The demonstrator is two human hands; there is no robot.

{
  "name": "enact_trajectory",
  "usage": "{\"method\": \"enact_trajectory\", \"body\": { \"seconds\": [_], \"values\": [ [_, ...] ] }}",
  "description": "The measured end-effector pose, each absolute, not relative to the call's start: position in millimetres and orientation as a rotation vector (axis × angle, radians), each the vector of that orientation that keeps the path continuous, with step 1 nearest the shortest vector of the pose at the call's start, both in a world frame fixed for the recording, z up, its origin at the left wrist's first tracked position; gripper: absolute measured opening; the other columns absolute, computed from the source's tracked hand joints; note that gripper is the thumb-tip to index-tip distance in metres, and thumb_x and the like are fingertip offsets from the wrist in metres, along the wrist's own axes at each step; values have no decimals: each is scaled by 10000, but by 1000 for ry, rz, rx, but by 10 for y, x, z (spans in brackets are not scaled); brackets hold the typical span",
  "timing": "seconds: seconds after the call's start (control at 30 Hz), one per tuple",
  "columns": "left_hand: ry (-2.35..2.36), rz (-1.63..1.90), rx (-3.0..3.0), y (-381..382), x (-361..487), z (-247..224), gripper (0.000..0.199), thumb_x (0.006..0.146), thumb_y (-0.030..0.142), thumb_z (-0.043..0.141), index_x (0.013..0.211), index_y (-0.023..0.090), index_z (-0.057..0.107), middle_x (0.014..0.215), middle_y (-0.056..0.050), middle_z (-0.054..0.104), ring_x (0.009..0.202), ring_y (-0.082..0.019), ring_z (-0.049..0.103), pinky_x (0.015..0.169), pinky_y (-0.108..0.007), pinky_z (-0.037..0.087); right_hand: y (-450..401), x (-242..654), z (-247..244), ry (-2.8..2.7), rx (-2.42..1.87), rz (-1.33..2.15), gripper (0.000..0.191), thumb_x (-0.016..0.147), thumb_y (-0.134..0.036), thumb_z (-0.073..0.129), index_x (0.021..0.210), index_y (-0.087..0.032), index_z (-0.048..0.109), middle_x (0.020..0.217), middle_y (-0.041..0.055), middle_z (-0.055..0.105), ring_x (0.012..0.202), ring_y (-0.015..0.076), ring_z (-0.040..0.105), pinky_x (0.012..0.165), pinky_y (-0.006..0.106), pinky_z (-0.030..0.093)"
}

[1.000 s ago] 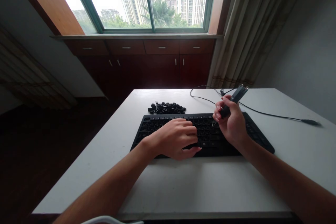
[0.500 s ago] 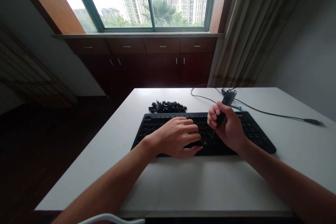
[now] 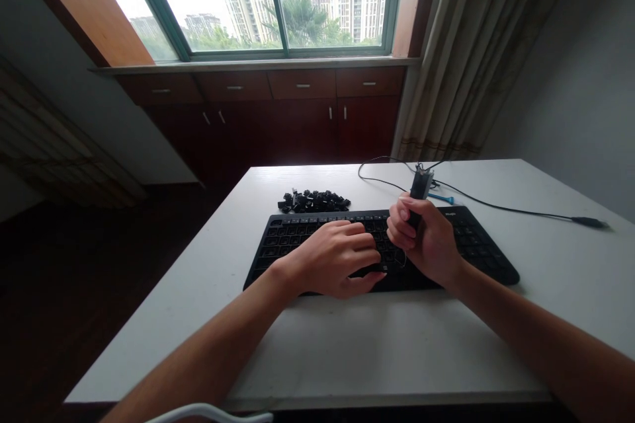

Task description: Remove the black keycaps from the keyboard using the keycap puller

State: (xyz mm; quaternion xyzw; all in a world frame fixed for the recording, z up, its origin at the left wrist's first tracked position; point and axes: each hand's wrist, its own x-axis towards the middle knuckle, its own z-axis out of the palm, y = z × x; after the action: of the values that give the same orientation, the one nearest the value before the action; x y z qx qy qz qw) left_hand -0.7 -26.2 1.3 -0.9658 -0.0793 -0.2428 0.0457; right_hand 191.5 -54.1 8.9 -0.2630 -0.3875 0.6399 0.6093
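Since one second ago: right hand (image 3: pixel 427 243) is shifting left over keyboard (image 3: pixel 483 248), bringing dark tool (image 3: pixel 421 186) from slanting to near upright. Right grip is clasping tool; thin wire loop (image 3: pixel 405 259) is projecting below hand, contact with keys unclear. Left hand (image 3: pixel 340 259) is lying palm down on keyboard, grip loose. Keyboard is resting on white surface (image 3: pixel 357 357); heap of small black pieces (image 3: pixel 313 201) is lying just beyond far edge, blue rod (image 3: pixel 442 199) and black cable (image 3: pixel 589 222) lying farther right.
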Motion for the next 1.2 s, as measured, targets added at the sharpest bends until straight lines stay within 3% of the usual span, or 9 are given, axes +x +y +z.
{"method": "enact_trajectory", "body": {
  "seconds": [0.3,0.53,1.2],
  "values": [
    [-554,-1034,-3064,-367,197,-155,257,958,443,663,980,204,755,979,-49,760,828,-187,653,783,-331,555,-476,1971,133,-862,-701,1480,313,820,-318,663,598,-202,476,476,-84,332,398,64,232,392,226,167],
    [-567,-1099,-3087,-446,252,-151,188,928,385,725,927,197,741,834,-7,770,784,-174,675,762,-297,551,-377,2076,187,-986,-775,1648,357,815,-336,676,586,-205,435,460,-93,321,390,52,190,380,212,136],
    [-574,-1232,-3190,-428,295,-160,115,920,290,743,849,199,737,844,-20,781,749,-162,670,732,-298,570,-557,1948,-16,-686,-850,1249,453,814,-339,696,551,-227,345,452,-95,289,368,47,222,359,229,166]
  ]
}}
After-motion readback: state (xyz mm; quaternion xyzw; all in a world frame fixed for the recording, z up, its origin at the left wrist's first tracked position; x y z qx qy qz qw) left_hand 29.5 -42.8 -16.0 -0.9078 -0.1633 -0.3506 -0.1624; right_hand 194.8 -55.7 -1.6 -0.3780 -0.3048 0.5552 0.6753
